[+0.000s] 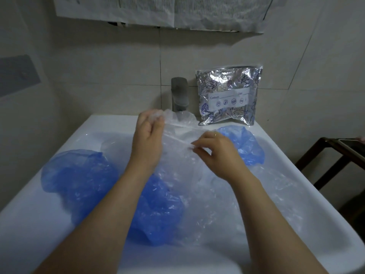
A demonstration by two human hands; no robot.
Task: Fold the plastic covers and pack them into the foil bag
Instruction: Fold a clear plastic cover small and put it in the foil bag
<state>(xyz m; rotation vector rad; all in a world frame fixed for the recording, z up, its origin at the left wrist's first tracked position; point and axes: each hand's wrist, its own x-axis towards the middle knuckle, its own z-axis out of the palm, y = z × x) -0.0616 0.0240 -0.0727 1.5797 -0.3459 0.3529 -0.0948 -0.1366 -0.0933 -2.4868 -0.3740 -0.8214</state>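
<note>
Here a clear cover (177,135) is held above a white sink (110,123) by two bare hands. Its gathered rim is pinched by the left hand (147,141), whose fingers are curled round a bunched bit of the plastic at the far end. Another part of the same rim is pinched between thumb and fingertips of the right hand (213,153), which lies nearer and to the right of the first grip. Between the two grips the rim is drawn into a straight, taut line, and the rest of the cover hangs down below it into the basin. A ring is seen on one finger of the right hand.

Under the held cover more covers are heaped in the basin. A blue cover (79,175) lies to the left of the left hand's grip, and another blue one (158,210) is spread below both forearms, partly overlaid by crumpled clear plastic (246,204) on the right. A third blue cover (245,145) is set just beyond the right hand, on the sink's back ledge.

The foil bag (229,93) is stood upright behind that cover, leaned against the tiled wall, with a white label facing forward. Just left of it, beyond the left hand, a grey tap (179,93) is mounted.
</note>
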